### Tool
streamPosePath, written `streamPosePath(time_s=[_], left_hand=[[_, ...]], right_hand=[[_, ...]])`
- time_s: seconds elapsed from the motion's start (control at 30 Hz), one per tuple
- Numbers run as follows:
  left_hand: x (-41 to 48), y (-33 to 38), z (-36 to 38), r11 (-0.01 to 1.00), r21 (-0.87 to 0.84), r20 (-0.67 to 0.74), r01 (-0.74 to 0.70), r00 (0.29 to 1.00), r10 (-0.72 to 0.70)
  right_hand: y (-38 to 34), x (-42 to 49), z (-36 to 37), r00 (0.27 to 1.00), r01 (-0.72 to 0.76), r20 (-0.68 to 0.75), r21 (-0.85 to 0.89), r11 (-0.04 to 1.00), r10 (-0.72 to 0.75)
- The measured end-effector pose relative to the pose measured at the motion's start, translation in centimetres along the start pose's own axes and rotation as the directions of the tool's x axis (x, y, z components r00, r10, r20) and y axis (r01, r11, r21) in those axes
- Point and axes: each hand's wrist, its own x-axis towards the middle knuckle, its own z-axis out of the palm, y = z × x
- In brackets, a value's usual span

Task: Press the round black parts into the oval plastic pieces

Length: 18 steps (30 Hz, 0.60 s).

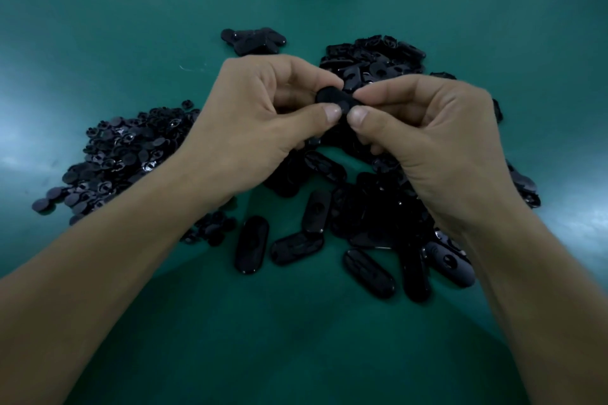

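A dark oval piece [330, 98] is pinched between the fingertips of the left hand [260, 115] and right hand [437, 131], lying roughly level, with both thumbs on its near edge. Whether a round part sits in it cannot be told. A heap of round parts [121, 154], small black discs, lies well to the left of the fingers. Loose oval pieces [316, 212], glossy black and flat, are scattered below the fingers. A pile of oval pieces [371, 56] sits just beyond the fingers, some showing round holes.
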Motion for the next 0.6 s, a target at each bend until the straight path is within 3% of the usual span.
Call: streamPosePath(time_s=[0.17,0.37,0.6], left_hand=[[-0.01,0.01,0.07,1.000,0.009,-0.010,-0.011,1.000,0.011],[0.00,-0.22,0.26,0.998,0.056,-0.035,-0.025,0.999,0.027],[0.06,-0.12,0.11,0.996,0.082,-0.017,-0.041,0.999,0.042]], right_hand=[[-0.10,0.07,-0.07,1.000,0.015,-0.014,-0.036,0.999,-0.015],[0.05,-0.21,0.47,0.996,0.059,-0.054,-0.198,0.978,-0.071],[0.01,-0.17,0.62,0.993,0.066,-0.079,-0.200,0.978,-0.084]])
